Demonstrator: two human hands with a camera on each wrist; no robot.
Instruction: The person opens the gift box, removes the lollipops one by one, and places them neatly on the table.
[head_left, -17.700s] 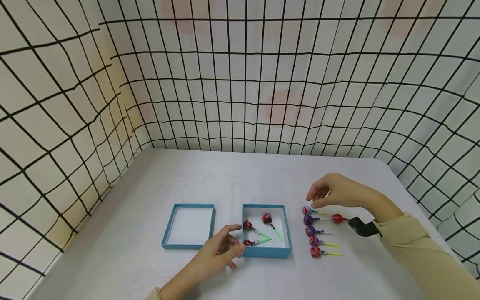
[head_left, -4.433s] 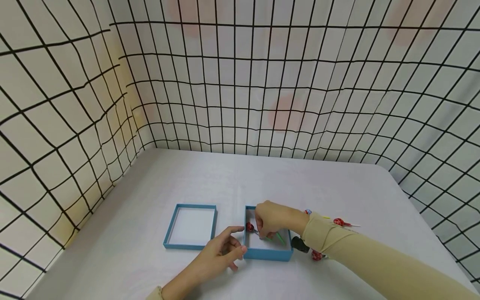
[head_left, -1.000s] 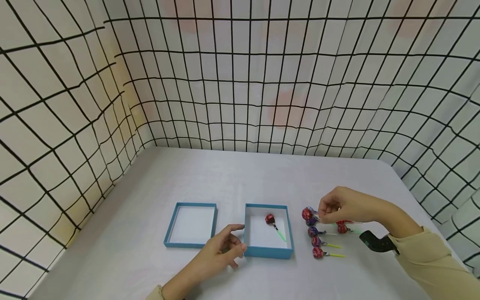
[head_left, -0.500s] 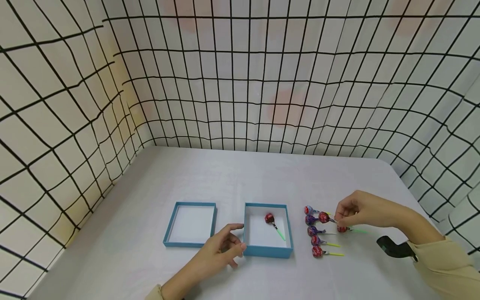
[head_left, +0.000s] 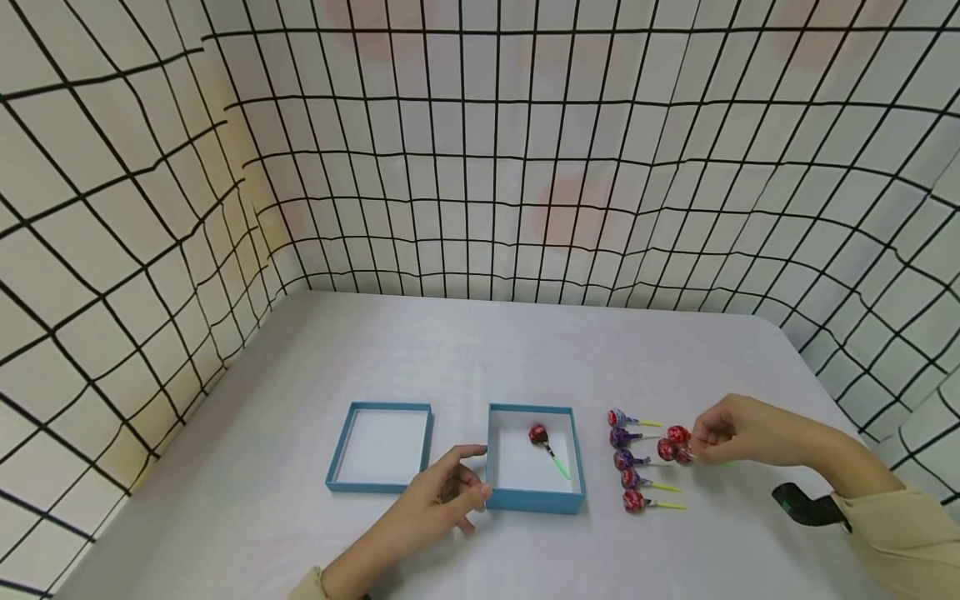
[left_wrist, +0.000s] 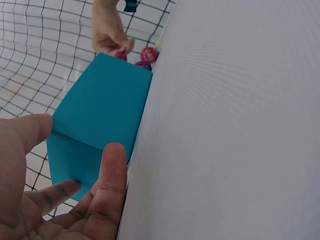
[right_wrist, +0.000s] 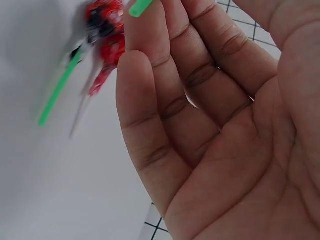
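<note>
My left hand [head_left: 431, 504] rests at the left wall of the blue box [head_left: 536, 501], thumb and fingers touching its side and corner; the left wrist view shows a fingertip [left_wrist: 115, 155] on the blue wall. Inside the box lies one dark red lollipop [head_left: 538, 434] with a green stick. At the right, my right hand [head_left: 750, 433] pinches a red lollipop [head_left: 667, 449] low over the table; its green stick [right_wrist: 141, 7] shows between the fingers in the right wrist view. Beside it lie two more red lollipops, one [head_left: 678, 434] with a pale stick, the other green-sticked.
Several lollipops [head_left: 628, 478] lie in a column between the box and my right hand, sticks pointing right. A shallow blue-edged lid [head_left: 378, 488] lies left of the box. A black grid on white cloth [head_left: 480, 167] surrounds the white table [head_left: 420, 350].
Over the last second my right hand has moved right and nearer, bringing the red lollipop beside the others. The box held three lollipops earlier and now holds one. My left hand has stayed put.
</note>
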